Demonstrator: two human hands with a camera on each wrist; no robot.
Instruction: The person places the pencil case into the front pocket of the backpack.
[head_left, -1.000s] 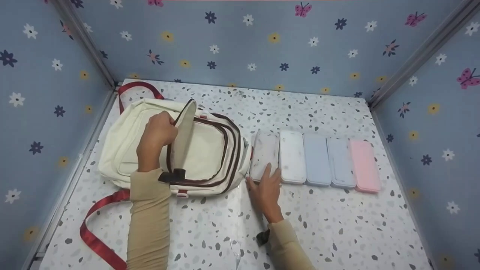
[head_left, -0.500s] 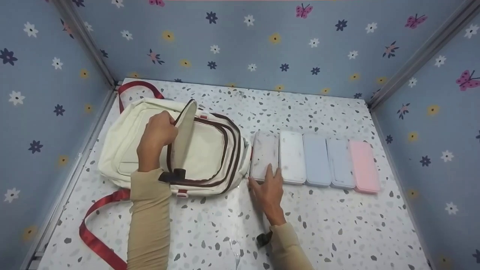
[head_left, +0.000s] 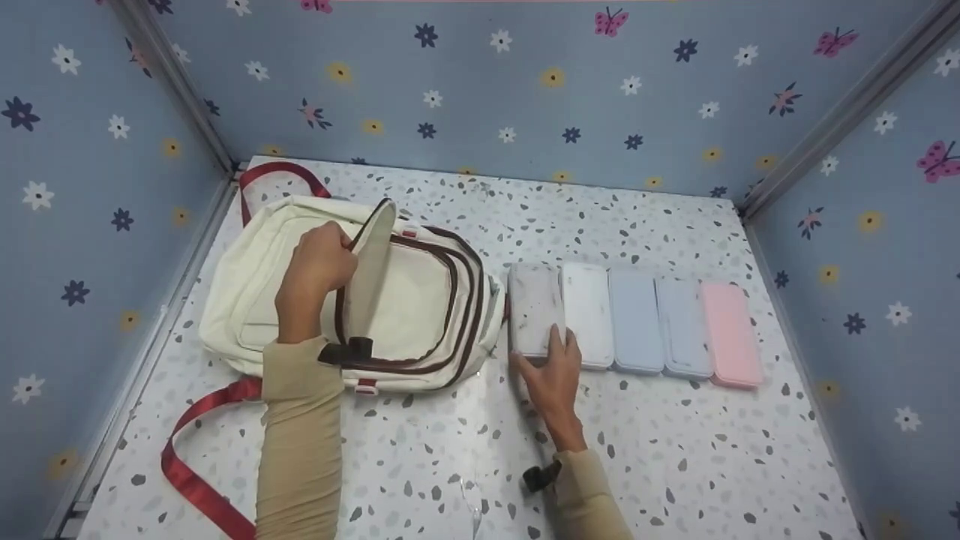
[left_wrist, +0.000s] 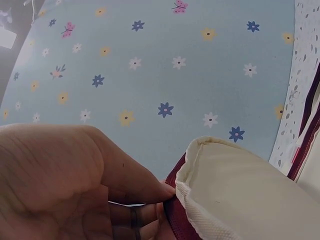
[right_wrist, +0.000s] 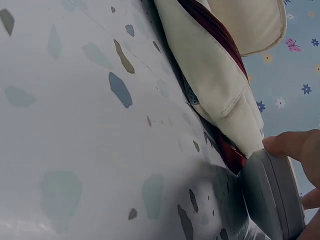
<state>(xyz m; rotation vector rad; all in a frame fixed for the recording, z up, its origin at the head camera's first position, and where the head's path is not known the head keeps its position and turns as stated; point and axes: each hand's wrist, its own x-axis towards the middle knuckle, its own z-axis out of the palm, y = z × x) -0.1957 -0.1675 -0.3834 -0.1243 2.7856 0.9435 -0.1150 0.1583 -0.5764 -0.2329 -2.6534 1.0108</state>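
Observation:
A cream backpack [head_left: 262, 225] with brown zips lies on the left of the table, its front flap [head_left: 371, 270] raised. My left hand [head_left: 319, 262] pinches the flap's zipped edge between thumb and fingers; the left wrist view shows the maroon zip tape [left_wrist: 180, 217] in that grip. To the right of the bag, my right hand [head_left: 553, 375] holds the near end of a pale grey speckled pencil case [head_left: 534, 307], thumb on its left side. In the right wrist view the grey case [right_wrist: 270, 195] tilts up off the tabletop; its far part is hidden there.
Right of the grey case, a white case [head_left: 587, 307], two light blue cases [head_left: 636, 322] and a pink case [head_left: 731, 334] lie in a row. A red strap [head_left: 187, 465] trails at the front left. Floral panels [head_left: 480, 82] wall in the speckled table [head_left: 660, 465].
My right hand has shifted slightly right and taken a grip on the grey case, whose near end has risen and moved a little right. The left hand keeps holding the flap in place.

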